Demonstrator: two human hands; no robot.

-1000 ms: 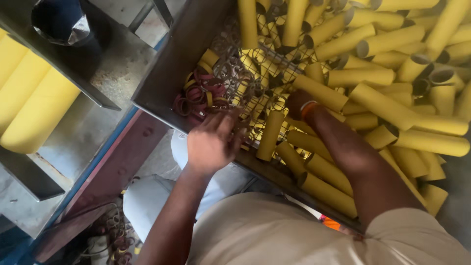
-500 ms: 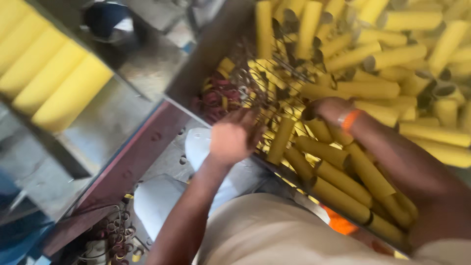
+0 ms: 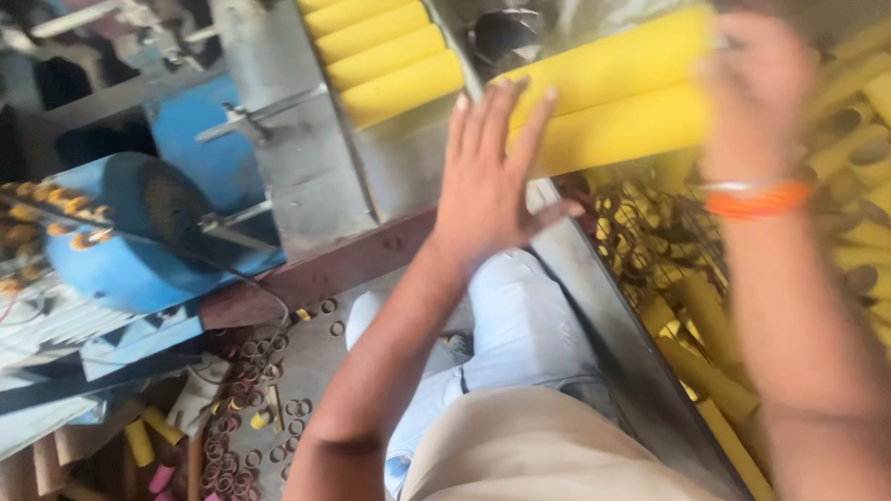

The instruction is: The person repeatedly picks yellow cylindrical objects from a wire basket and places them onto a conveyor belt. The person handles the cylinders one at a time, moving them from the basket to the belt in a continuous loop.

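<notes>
Two yellow cardboard tubes (image 3: 613, 97) held endwise between both hands.
Left hand (image 3: 487, 176) flat and open against their ends; blurred right hand (image 3: 756, 88) grips the far end.

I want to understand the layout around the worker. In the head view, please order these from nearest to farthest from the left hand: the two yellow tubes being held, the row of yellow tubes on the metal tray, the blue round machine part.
1. The held yellow tubes, touching the left hand, to its right.
2. The row of yellow tubes, up and left.
3. The blue round machine part, far left.
</notes>
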